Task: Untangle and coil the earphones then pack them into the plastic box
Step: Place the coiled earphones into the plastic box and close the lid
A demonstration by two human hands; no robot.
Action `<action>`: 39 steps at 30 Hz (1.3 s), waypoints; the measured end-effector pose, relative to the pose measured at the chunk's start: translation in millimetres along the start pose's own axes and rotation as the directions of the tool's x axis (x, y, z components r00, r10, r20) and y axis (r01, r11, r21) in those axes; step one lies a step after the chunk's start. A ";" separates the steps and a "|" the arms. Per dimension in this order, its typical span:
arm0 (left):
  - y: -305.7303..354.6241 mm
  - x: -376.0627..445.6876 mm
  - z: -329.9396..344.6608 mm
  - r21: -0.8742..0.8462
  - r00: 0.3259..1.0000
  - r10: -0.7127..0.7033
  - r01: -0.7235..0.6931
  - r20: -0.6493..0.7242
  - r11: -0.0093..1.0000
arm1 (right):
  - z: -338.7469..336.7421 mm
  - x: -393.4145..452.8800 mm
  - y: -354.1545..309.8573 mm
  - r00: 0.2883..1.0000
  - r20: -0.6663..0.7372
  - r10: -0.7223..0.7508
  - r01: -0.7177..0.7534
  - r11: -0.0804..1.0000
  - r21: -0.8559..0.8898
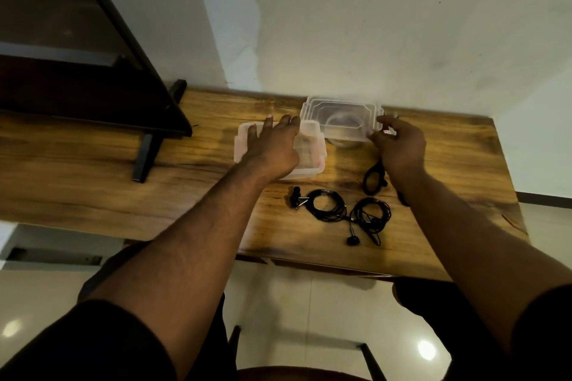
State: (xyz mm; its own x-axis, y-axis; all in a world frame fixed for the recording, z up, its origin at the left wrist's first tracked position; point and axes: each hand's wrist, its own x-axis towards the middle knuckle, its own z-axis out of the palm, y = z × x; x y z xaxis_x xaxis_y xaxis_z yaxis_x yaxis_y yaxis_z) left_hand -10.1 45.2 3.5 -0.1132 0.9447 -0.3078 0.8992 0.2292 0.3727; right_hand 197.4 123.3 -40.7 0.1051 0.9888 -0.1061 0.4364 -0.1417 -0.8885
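A clear plastic box (244, 145) lies on the wooden table, and my left hand (274, 145) rests flat over it with the fingers stretched out. Its clear lid (340, 116) is held tilted just behind and to the right, blurred. My right hand (399, 142) pinches the lid's right edge. Nearer to me lie black earphones: one coil (328, 206) with its earbuds at the left, a second coil (371, 215) with an earbud and plug trailing toward me, and a third loop (373, 179) partly hidden under my right wrist.
The wooden table (185, 195) runs along a white wall (371, 25). A dark shelf frame (93, 71) stands on its far left, one leg (145, 158) on the tabletop. The table's front edge is near my knees, above a tiled floor (309, 303).
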 end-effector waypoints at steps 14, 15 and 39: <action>21.8 -29.9 9.2 -0.101 0.928 0.217 -0.257 -0.302 0.961 | -26.1 -36.9 -27.2 0.838 0.511 -0.195 0.446 0.783 -0.434; 27.7 -36.5 14.0 -0.100 0.936 0.237 -0.270 -0.259 0.958 | -30.4 -41.2 -27.3 0.810 0.560 -0.175 0.479 0.749 -0.458; 21.4 -81.4 -48.1 -0.516 1.000 -0.003 -0.007 -0.019 0.857 | -82.5 -55.1 -98.3 0.558 0.830 -0.008 0.430 0.858 -0.281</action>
State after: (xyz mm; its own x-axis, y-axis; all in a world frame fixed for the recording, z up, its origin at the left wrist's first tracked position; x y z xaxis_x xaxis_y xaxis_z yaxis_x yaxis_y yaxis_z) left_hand -1.9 -15.5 78.7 -0.1238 0.9484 -0.2920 0.5534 0.3102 0.7730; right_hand 222.5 78.9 89.3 -0.6864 0.5916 -0.4230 0.6709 0.2906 -0.6822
